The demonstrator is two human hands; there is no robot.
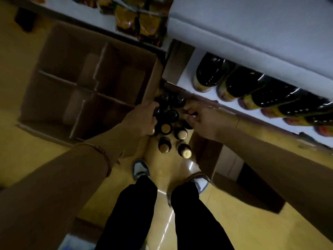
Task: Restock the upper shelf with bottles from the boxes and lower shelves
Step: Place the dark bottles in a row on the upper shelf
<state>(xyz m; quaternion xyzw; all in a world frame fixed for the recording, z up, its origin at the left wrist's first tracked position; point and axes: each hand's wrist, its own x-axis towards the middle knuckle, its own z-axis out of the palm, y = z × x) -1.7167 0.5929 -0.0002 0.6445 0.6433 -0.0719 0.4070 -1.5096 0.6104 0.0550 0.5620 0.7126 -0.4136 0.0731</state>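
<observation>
Bottles (168, 123) stand in a tight cluster on the yellow floor (243, 222), just off the front edge of the lower shelf (187, 82) and against the near right corner of the open cardboard box (86, 83). The ones nearest your feet show gold caps; the ones farther back are dark and blurred.

Your left hand (142, 120) reaches down to the left side of the cluster, fingers curled round the outer bottles there. Your right hand (200, 118) comes in from the right, fingers bent at the top of a dark bottle on that side; the blur keeps you from telling whether it truly pinches it.

The box sits on the floor to the left of the cluster, its cardboard dividers (93, 82) marking off cells, and a few pale shapes show dimly inside. On the lower shelf a row of large dark bottles with yellow labels (239, 83) runs along the front edge toward the right. Above, snack packets (140, 20) hang over the edge of another shelf. Your shoes (140, 168) stand on the floor just behind the cluster.
</observation>
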